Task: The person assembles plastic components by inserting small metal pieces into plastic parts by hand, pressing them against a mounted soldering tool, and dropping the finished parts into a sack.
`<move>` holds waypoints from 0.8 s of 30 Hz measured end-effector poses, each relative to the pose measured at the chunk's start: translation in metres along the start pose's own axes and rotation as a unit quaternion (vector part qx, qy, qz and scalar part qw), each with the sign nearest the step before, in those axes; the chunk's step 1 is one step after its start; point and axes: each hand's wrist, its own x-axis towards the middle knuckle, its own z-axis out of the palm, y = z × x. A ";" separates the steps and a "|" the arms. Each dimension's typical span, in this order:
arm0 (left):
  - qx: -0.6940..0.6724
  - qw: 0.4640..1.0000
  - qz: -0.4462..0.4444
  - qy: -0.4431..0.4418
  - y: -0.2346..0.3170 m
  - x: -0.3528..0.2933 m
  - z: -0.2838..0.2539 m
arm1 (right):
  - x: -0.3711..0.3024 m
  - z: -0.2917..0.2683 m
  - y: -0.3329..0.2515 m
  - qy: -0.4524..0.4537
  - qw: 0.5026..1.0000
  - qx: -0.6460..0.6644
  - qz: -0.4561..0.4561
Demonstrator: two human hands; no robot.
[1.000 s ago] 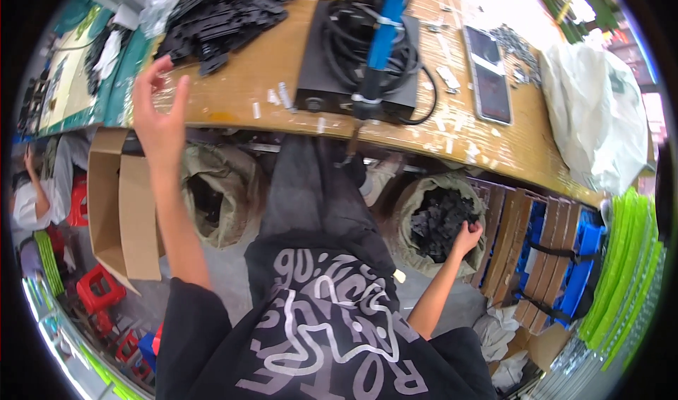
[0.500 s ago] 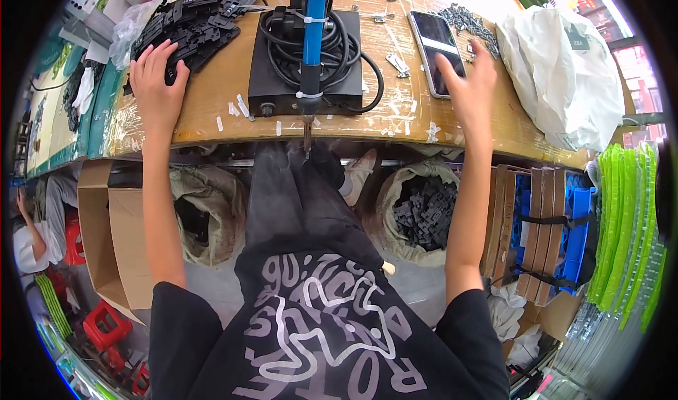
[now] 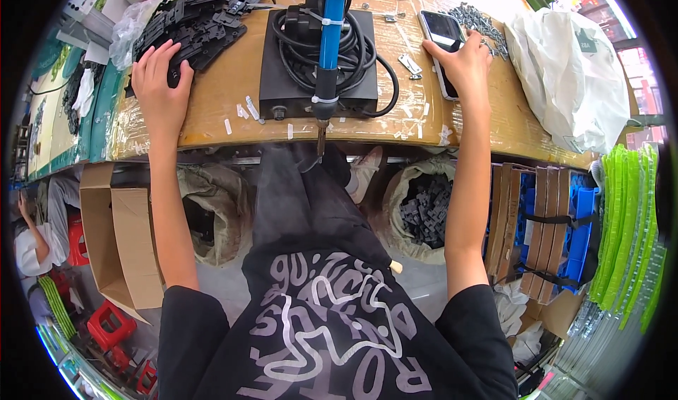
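Observation:
My left hand (image 3: 162,82) lies with fingers spread at the near edge of a pile of black plastic parts (image 3: 201,29). It grips none of them that I can see. At the right of the table my right hand (image 3: 466,68) is closed around a smartphone (image 3: 443,27), thumb on its left side and fingers on its right. The phone lies on the table, its lower part partly covered by the hand. Between my hands, a blue and black soldering-iron-like tool (image 3: 330,39) hangs tip down in front of a black box (image 3: 318,103) with coiled black cable.
Small metal clips (image 3: 480,22) are heaped beyond the phone, with a few loose ones nearby. A white plastic bag (image 3: 565,75) stands at the right. Below the table are sacks of black parts (image 3: 427,209), a cardboard box (image 3: 138,244) and bright green strips (image 3: 625,223).
My right hand has come down from above the phone and closed around its sides. My left hand stays by the black parts. The whole view has shifted slightly.

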 end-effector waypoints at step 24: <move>-0.003 1.000 0.004 0.005 -0.003 -0.002 0.001 | 0.010 0.000 0.004 -0.095 0.995 -0.012 0.001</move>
